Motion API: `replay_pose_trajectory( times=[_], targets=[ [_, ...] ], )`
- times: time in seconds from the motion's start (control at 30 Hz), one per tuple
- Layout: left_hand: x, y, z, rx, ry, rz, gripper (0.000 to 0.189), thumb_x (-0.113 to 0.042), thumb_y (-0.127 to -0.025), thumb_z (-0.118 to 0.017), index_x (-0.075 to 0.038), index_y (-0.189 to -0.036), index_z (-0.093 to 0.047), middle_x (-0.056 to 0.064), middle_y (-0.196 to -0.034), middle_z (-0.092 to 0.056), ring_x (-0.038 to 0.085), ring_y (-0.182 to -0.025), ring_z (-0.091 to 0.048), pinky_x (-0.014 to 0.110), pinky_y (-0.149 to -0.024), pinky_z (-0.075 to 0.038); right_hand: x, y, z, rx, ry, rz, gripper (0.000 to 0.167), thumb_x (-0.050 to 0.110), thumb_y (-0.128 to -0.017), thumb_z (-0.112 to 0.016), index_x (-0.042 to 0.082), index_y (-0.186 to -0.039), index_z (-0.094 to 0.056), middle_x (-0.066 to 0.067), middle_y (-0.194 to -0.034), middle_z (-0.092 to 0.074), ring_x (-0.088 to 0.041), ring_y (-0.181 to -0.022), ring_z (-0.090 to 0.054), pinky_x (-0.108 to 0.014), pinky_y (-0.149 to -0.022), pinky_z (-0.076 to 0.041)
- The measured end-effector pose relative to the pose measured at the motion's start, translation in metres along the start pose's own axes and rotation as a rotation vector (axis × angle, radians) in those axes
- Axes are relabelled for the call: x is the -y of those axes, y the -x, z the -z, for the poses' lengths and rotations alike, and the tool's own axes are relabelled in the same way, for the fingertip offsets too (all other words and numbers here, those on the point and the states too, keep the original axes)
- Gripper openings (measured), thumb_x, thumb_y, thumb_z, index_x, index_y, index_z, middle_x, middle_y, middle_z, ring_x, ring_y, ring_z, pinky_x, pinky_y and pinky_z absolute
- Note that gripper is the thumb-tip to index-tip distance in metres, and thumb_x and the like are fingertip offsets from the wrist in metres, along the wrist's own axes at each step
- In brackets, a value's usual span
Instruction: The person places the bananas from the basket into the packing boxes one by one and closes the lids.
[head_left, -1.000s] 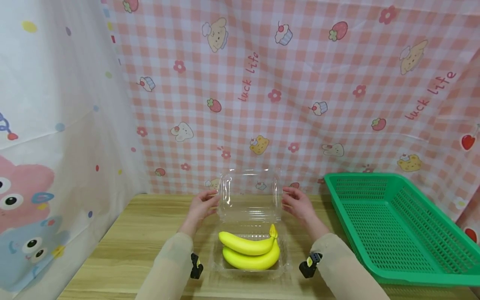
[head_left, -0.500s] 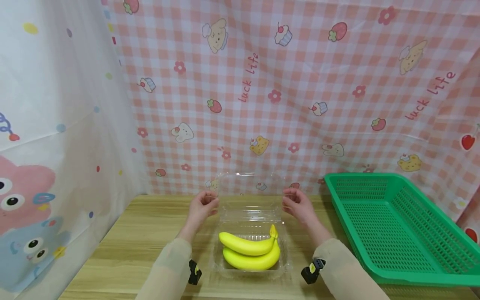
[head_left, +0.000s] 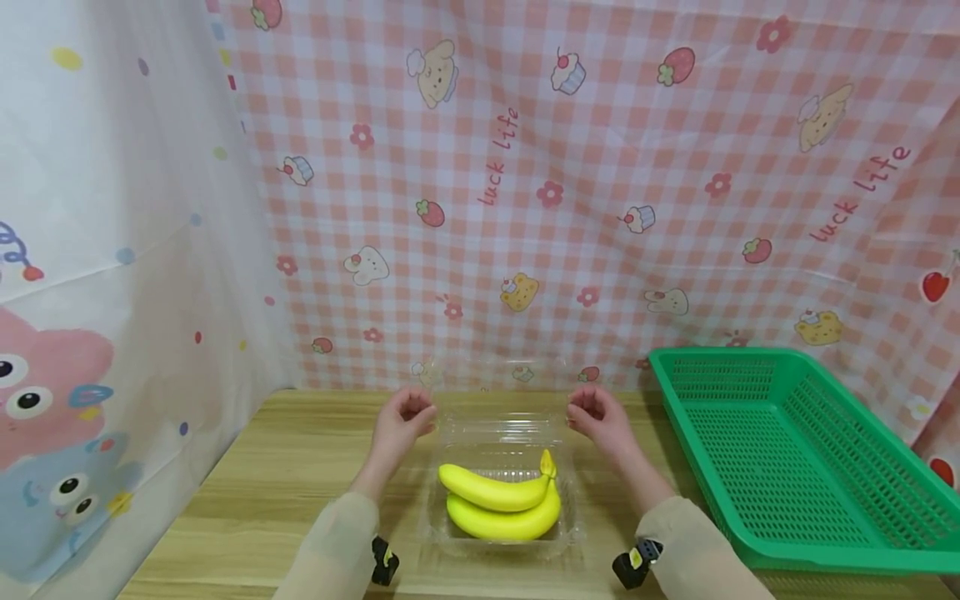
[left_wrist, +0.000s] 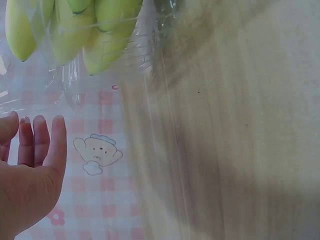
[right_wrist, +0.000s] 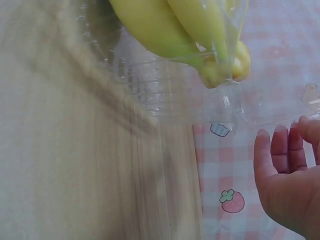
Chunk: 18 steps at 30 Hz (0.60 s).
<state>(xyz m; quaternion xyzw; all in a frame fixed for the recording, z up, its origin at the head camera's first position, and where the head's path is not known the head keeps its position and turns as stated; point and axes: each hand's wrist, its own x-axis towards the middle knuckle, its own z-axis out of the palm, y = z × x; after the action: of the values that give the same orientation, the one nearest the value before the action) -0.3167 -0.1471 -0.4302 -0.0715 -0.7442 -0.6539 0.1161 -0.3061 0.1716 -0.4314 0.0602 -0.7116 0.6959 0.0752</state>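
Observation:
A clear plastic clamshell container stands on the table in the head view. A bunch of yellow bananas lies in its base, stem at the right. The see-through lid is raised behind the base, its outline faint. At the lid's left edge, my left hand pinches it between thumb and curled fingers. My right hand does likewise at the right edge. Both wrist views show the left hand and the right hand with thumb and fingertips close to the clear edge; exact contact is hard to see.
To the right stands a green perforated plastic basket. Under everything is a wood-grain table. A pink checked cloth hangs behind it, and a white patterned curtain hangs at the left.
The lid's top edge has come lower in the head view, and the lid looks fainter. Both hands have curled their fingers more, and both forearms have shifted slightly outward. The bananas stay put.

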Motion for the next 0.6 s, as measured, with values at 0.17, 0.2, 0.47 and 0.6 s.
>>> replay_pose_trajectory(
  times=[0.17, 0.2, 0.47, 0.6],
  targets=[
    [0.001, 0.004, 0.003, 0.006, -0.015, -0.049, 0.009, 0.007, -0.090, -0.066, 0.006, -0.097, -0.060, 0.014, -0.090, -0.061, 0.020, -0.081, -0.061, 0.033, -0.075, -0.061, 0.001, 0.007, 0.001, 0.008, 0.042, 0.026, 0.021, -0.006, -0.096, -0.058, -0.013, -0.114, -0.052, -0.013, -0.101, -0.058, -0.012, -0.087, -0.058, -0.024, -0.081, -0.057],
    [0.002, 0.005, 0.003, 0.007, -0.015, -0.062, 0.009, 0.008, -0.090, -0.066, 0.006, -0.096, -0.061, 0.015, -0.090, -0.061, 0.021, -0.081, -0.061, 0.034, -0.075, -0.061, 0.001, 0.008, 0.001, 0.011, 0.058, 0.039, 0.020, -0.006, -0.096, -0.059, -0.013, -0.113, -0.052, -0.014, -0.100, -0.058, -0.013, -0.087, -0.058, -0.024, -0.082, -0.057],
    [0.005, 0.012, 0.008, 0.012, -0.083, -0.138, 0.009, 0.009, -0.087, -0.069, 0.005, -0.094, -0.064, 0.014, -0.089, -0.064, 0.019, -0.083, -0.062, 0.028, -0.077, -0.059, -0.002, 0.014, 0.004, 0.030, 0.156, 0.185, 0.011, -0.008, -0.092, -0.063, -0.010, -0.101, -0.057, -0.015, -0.094, -0.061, -0.013, -0.085, -0.057, -0.019, -0.078, -0.053],
    [0.007, 0.016, 0.011, 0.008, -0.149, -0.172, 0.010, 0.006, -0.085, -0.072, -0.002, -0.090, -0.066, 0.012, -0.089, -0.065, 0.015, -0.082, -0.060, 0.024, -0.077, -0.055, -0.003, 0.017, 0.006, 0.043, 0.181, 0.242, 0.010, -0.009, -0.089, -0.065, -0.010, -0.097, -0.058, -0.016, -0.091, -0.062, -0.011, -0.084, -0.057, -0.019, -0.078, -0.051]
  ],
)
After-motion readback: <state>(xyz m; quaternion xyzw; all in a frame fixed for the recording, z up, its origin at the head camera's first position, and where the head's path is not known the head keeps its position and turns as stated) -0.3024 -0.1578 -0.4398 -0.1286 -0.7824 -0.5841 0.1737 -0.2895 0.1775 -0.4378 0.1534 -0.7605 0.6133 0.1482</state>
